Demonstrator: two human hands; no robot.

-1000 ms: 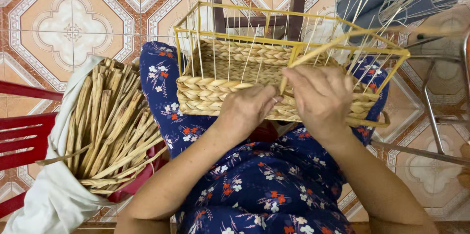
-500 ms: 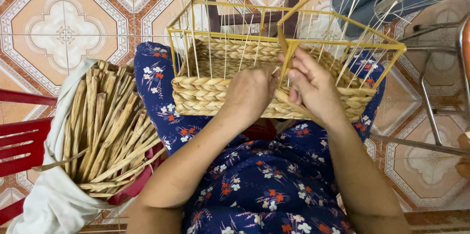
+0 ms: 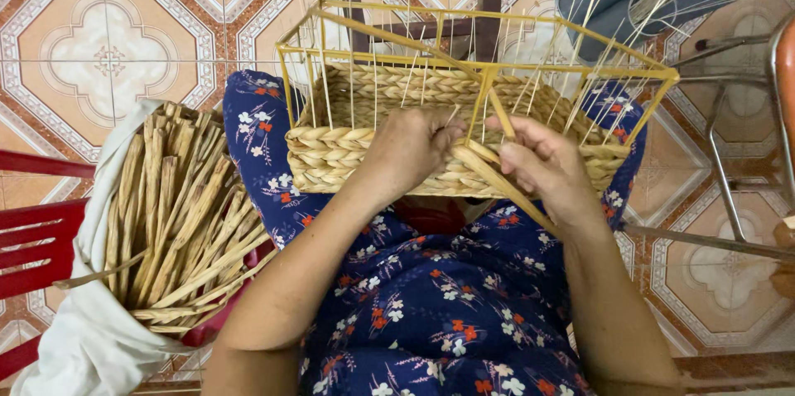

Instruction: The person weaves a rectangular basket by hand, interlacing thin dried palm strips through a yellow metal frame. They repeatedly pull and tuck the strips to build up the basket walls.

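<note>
Basket: a half-woven basket [image 3: 464, 143] rests on the person's lap, over a blue dress with flowers [image 3: 431, 313]. The lower walls are plaited from pale straw; above them stands a yellow wire frame [image 3: 497, 73] with thin upright stakes.
Left hand: the left hand [image 3: 414, 147] lies on the near wall of the basket, fingers curled inward. It presses on the weave; what the grip has between the fingers I cannot tell.
Right hand: the right hand [image 3: 546, 168] is just beside the left. Its grip is closed around a flat straw strand [image 3: 497, 185], which runs slanted from the frame down past the wrist.
Strand handling: it looks light and pliable, but dry, so I judge that a sharp fold can crack it. Best to take it near the weave, where the pull is short.
Basket handling: light, the frame stiff, the woven part a little soft. The thin stakes bend easily; better to hold it by the plaited wall.
Supply: a white cloth bag [image 3: 74, 338] full of straw strips [image 3: 174, 222] stands at the person's left, against a red chair [image 3: 33, 239].
Floor: patterned tiles [image 3: 108, 56]; metal chair legs [image 3: 729, 164] are at the right.
</note>
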